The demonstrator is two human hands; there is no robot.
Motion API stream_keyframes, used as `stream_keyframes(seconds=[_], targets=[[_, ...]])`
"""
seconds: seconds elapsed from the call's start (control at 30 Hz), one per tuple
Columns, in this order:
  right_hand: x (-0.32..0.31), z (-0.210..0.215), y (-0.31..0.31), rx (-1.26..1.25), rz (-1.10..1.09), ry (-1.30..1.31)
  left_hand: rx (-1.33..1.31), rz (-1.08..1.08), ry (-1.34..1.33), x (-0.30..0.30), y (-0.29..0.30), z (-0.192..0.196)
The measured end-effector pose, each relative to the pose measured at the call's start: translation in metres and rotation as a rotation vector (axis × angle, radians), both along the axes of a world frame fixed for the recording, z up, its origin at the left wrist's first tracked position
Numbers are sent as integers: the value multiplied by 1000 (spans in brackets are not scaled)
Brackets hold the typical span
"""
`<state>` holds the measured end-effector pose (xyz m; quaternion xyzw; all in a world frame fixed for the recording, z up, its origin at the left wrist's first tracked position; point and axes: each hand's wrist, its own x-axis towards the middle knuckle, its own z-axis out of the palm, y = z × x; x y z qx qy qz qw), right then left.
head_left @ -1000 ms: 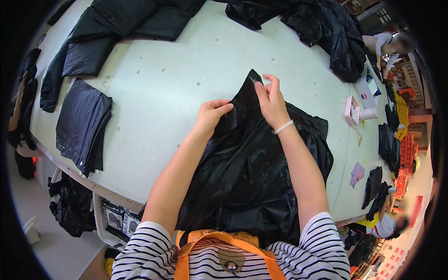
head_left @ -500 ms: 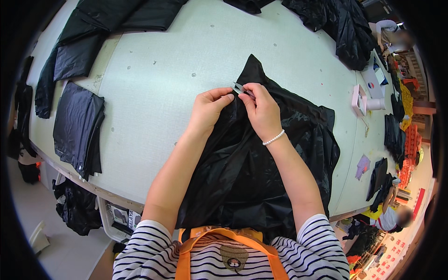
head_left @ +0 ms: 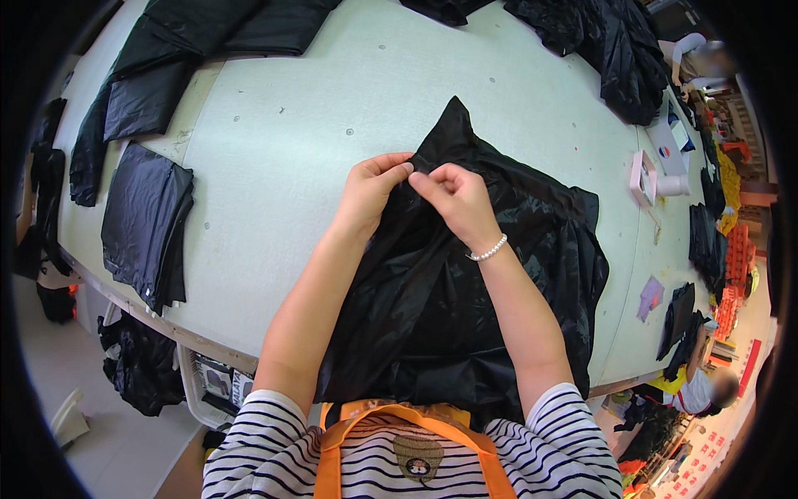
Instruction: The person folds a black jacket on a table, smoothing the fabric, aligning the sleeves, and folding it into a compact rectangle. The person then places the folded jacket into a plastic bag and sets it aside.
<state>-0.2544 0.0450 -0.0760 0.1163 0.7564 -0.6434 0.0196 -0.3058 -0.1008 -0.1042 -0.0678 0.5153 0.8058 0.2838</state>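
Note:
A glossy black garment (head_left: 465,308) lies spread on the table in front of me, its pointed corner reaching away from me. My left hand (head_left: 374,187) pinches the left edge of the fabric between thumb and fingertips, just below that corner. Close beside it, my right hand (head_left: 460,204) is closed, thumb and fingers together on the same edge. Its palm is turned down, and the snips seen earlier do not show now; whether they are still inside the curled fingers is hidden.
Folded black fabric (head_left: 145,224) lies at the left on the pale table (head_left: 274,191), with more black cloth (head_left: 208,33) behind it. Dark garments (head_left: 611,66) heap at the far right, near a pink tray (head_left: 642,179) and a white spool (head_left: 672,185). Other people (head_left: 697,391) are at the right.
The blades of small snips showed between my right fingers earlier and are out of sight now. My right hand has shifted slightly nearer and left, its fingers now at the fabric edge.

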Motion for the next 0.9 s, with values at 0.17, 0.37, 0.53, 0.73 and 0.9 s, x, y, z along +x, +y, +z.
stream_keyframes(seconds=[0.17, 0.37, 0.53, 0.73, 0.9], targets=[[-4, 10, -5, -292, -18, -172, -433, 91, 702, 15, -15, 9], [-2, 20, -5, -532, -56, -213, -601, 160, 982, 40, -23, 24], [7, 34, -1, -172, 50, 49, -639, 252, 1005, 42, -18, 33], [7, 55, 9, 210, 215, 123, -706, 218, 1185, 47, -15, 34], [9, 59, 14, -161, 94, -92, -666, 164, 1043, 55, -14, 42]])
